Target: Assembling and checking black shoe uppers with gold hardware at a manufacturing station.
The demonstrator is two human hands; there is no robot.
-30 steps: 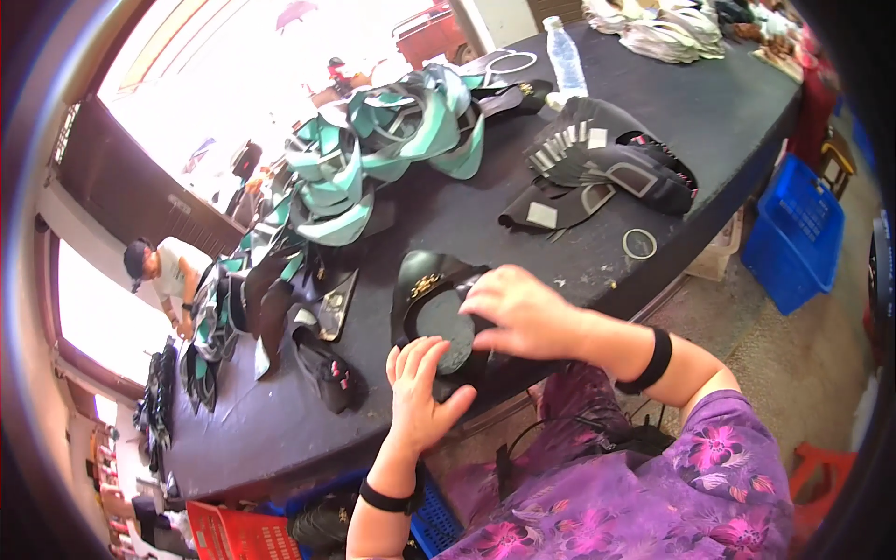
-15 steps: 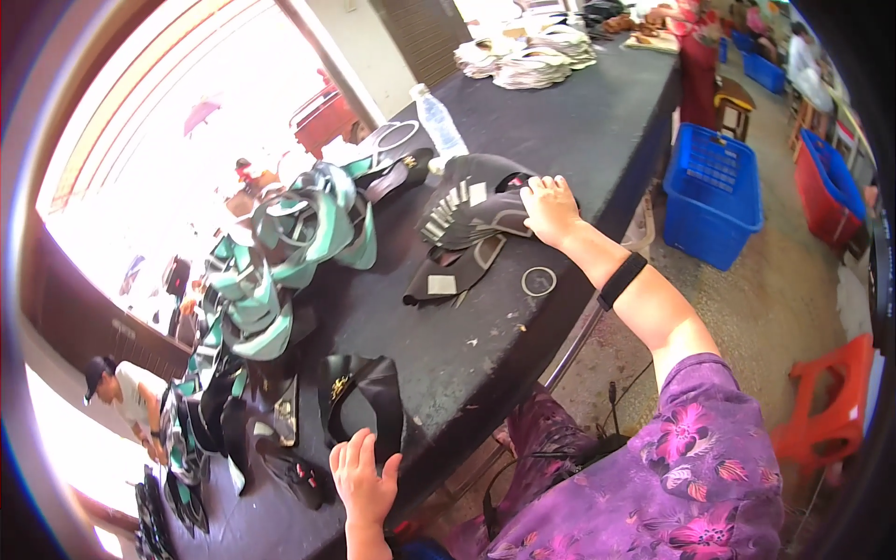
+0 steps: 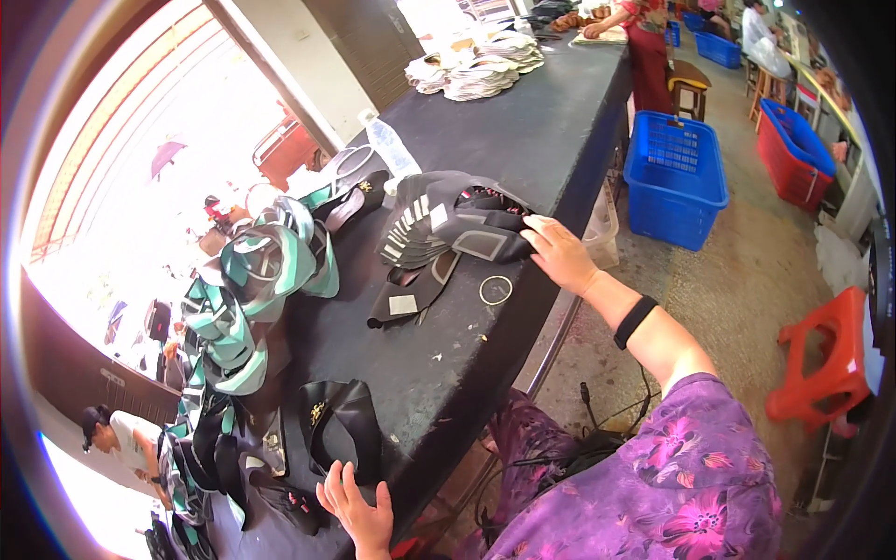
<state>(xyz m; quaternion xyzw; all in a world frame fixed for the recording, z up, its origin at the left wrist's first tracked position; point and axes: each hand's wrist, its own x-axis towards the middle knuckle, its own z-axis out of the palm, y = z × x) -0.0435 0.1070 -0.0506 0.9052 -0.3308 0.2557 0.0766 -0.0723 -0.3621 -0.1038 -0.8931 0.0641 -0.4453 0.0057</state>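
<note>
A fanned stack of black shoe uppers [image 3: 457, 229] with pale labels lies on the dark table. My right hand [image 3: 558, 250] reaches its near right edge, fingers stretched out and fingertips touching the outermost piece. My left hand [image 3: 357, 509] is open with its fingers spread, just in front of a single black upper [image 3: 350, 420] with a small gold mark. That piece stands curved in a loop, and I cannot tell whether the fingertips touch it. A thin pale ring [image 3: 496, 290] lies near the stack.
Bundles of teal and grey uppers [image 3: 266, 266] line the table's left side. Beyond the stack stand a clear bottle [image 3: 389, 145] and pale piles [image 3: 481, 65]. Blue crates [image 3: 677, 182] and a red stool [image 3: 821, 355] are on the floor at right. A person in a cap [image 3: 131, 443] works at far left.
The view has shifted, so the table appears farther left. My right hand has slid from the stack's top to its near edge. My left hand has drawn back a little from the single upper.
</note>
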